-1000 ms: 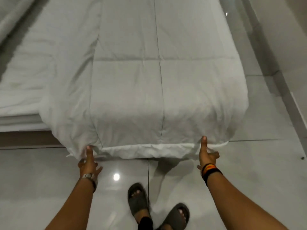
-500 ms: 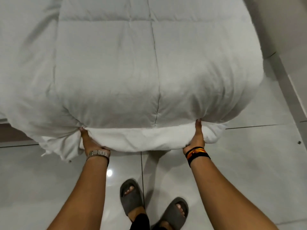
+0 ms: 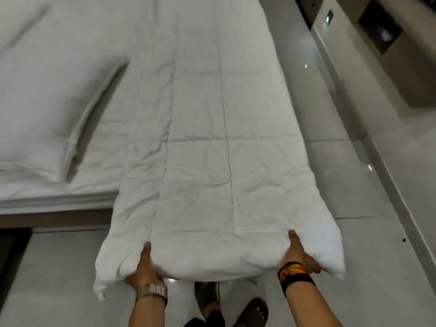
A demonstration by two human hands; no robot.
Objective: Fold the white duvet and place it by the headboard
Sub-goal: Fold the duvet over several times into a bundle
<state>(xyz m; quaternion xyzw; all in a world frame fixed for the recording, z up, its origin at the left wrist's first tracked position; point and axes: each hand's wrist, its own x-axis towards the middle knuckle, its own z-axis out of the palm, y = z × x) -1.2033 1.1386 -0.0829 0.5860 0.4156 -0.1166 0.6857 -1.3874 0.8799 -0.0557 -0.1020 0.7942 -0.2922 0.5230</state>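
Observation:
The white duvet [image 3: 212,161] lies folded into a long strip down the right side of the bed, its near end lifted off the foot of the bed and held over the floor. My left hand [image 3: 145,270] grips the near edge toward its left corner, thumb on top. My right hand [image 3: 298,253] grips the same edge near the right corner, thumb on top, fingers underneath. The headboard is out of view at the far end.
A white pillow [image 3: 47,109] lies on the bed's left half, on the white sheet [image 3: 132,43]. The bed's brown base [image 3: 54,218] runs along the left. Glossy tiled floor [image 3: 354,208] surrounds the foot; a wall unit [image 3: 389,55] stands at right. My sandalled feet [image 3: 236,308] are below.
Both hands have raised the duvet's near end from hanging over the foot of the bed to a stretched, almost level hold. The view has tilted up along the bed.

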